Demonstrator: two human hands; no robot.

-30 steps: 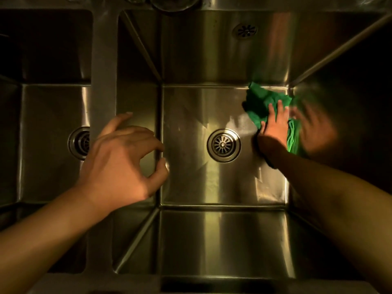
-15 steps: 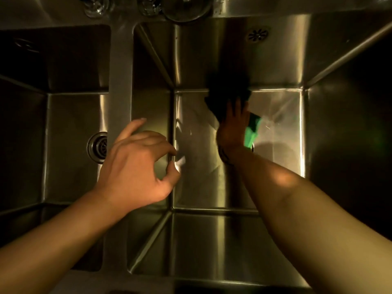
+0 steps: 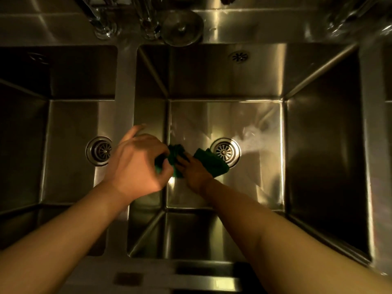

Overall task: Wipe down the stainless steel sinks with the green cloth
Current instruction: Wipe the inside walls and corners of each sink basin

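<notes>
Our right hand [image 3: 194, 172] presses the cloth [image 3: 214, 164] flat on the sink [image 3: 233, 115] floor; left hand [image 3: 135, 164] hovers loosely curled, empty.

left arm [image 3: 63, 230]: reached forward, forearm bare.
left hand [image 3: 137, 164]: back up, fingers loosely curled, index lifted.
right arm [image 3: 265, 225]: stretched down, angled inward.
right hand [image 3: 194, 171]: palm down, fingers flat on cloth [image 3: 214, 164], just beside the left hand.

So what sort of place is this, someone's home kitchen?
Probably a commercial kitchen or bar wash-up area, not a home. Two deep square stainless steel sink basins sit side by side, clear drinking glasses stand on the steel ledge behind them, and a green cloth lies on one basin's floor.
</notes>
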